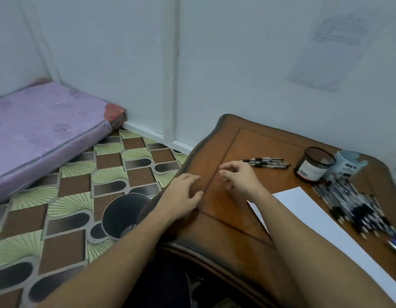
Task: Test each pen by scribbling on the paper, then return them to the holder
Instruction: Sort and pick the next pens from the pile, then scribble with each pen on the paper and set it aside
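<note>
My left hand (183, 194) lies flat on the table (226, 232), my right hand (239, 178) has its fingers (228, 166) loosely curled and empty, near the few pens (267, 163) by the holder (315, 164); they look light, stiff and slick, so I'd pinch one mid-barrel.

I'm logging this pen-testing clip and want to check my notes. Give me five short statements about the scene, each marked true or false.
1. The right hand holds a pen. False: it holds nothing, and its fingers are loosely curled.
2. A small group of pens lies between the right hand and the black mesh holder. True.
3. The black mesh holder is packed with pens. False: no pens stand in it.
4. A large pile of pens lies beside the white paper. True.
5. The left hand rests on the white paper. False: it rests on the table near its left edge, clear of the paper.
</note>
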